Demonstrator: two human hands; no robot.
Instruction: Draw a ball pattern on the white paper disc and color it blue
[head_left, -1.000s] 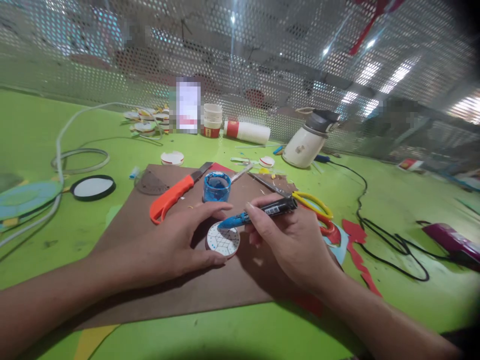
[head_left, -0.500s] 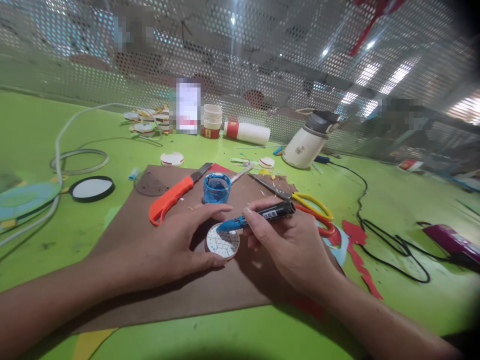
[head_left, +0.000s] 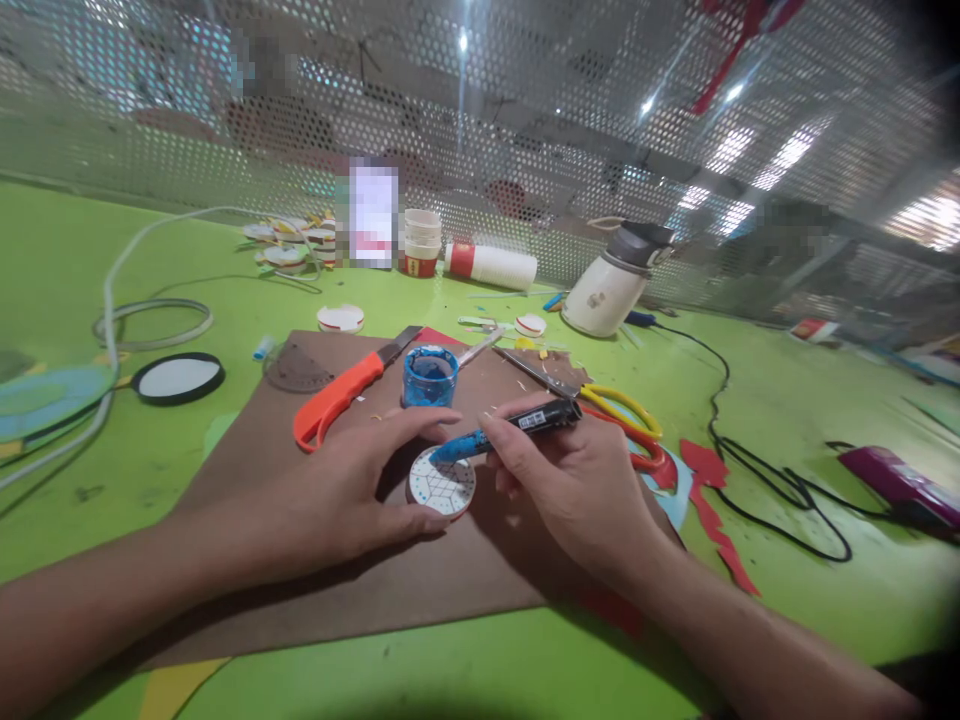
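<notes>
My left hand (head_left: 337,490) steadies a cut-off paper cup base (head_left: 444,488), its thumb at the near edge and its fingers curved around the far side. The base is a white disc with a red rim, covered in drawn black lines and small blue dots. In my right hand (head_left: 562,475) is a black marker pen (head_left: 536,418), gripped like a pencil, its front end smeared blue. Its blue tip touches or hovers just over the disc's upper part; I cannot tell which. An open jar of blue paint (head_left: 430,380) stands just beyond the disc.
A brown board (head_left: 360,600) lies under my hands. On it are an orange-handled saw-like knife (head_left: 345,395), a clear protractor (head_left: 296,368) and scissors (head_left: 622,408). Farther back are paper cups (head_left: 491,267), a white flask (head_left: 611,285) and a lit phone (head_left: 373,212). A black cable (head_left: 724,380) runs at right.
The whole view has shifted slightly, so things sit a little farther left. Both hands keep their grip, and the marker stays at the same part of the disc.
</notes>
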